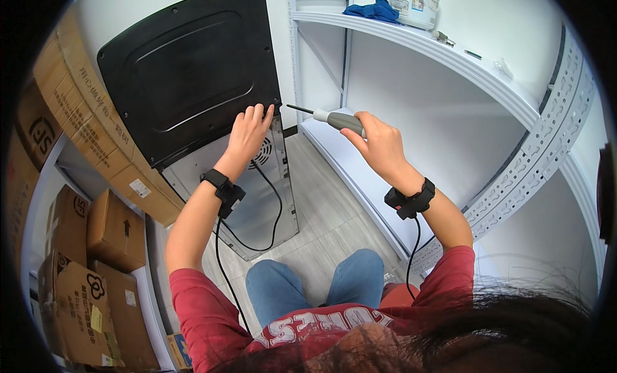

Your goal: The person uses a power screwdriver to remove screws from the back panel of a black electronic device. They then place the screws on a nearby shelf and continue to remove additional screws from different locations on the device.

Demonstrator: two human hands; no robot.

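Left hand (247,134) flat, fingers spread, on lower corner of black back panel (186,71) at 11 o'clock. Right hand (379,145) fisted round grey screwdriver (328,118), tip toward panel. Risk: tip slips, jabs left fingers; unfastened panel drops.

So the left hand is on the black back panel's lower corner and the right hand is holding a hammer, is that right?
Not quite. The head view shows the right hand holding a grey-handled screwdriver, not a hammer. The rest stands: the left hand rests on the lower corner of the black back panel.
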